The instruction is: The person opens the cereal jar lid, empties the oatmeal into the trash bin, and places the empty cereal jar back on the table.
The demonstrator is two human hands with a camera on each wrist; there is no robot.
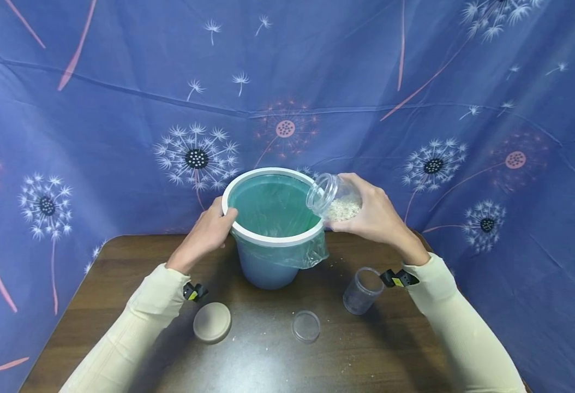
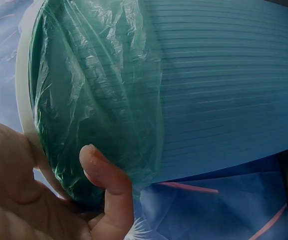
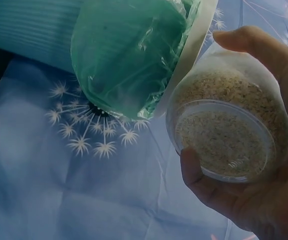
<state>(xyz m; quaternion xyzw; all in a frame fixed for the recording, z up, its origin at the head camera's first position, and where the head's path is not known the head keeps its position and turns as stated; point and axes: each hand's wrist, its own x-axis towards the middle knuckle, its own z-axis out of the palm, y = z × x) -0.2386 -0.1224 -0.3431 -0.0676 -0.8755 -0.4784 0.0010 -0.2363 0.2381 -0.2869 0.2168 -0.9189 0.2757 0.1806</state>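
Head view: a bin (image 1: 268, 273) lined with a green bag (image 1: 273, 204) stands near the table's (image 1: 135, 289) far edge, about midway along it.
Left hand (image 1: 208, 226): fingers grasping the bin's white rim (image 1: 279, 240) on its left side.
Right hand (image 1: 373, 210): fingers wrapped round a clear jar (image 1: 345, 191).
Clear jar: held up off the table, right of the bin, tilted with its mouth toward the bin at the rim's right side.
Pale flakes (image 1: 342, 210): lying along the jar's lower wall.
Container (image 1: 357, 299): lidless, toward the table's right edge.
Clear disc (image 1: 306, 327): flat, farther from the far edge than the bin.
Beige lid (image 1: 212, 322): toward the left edge.
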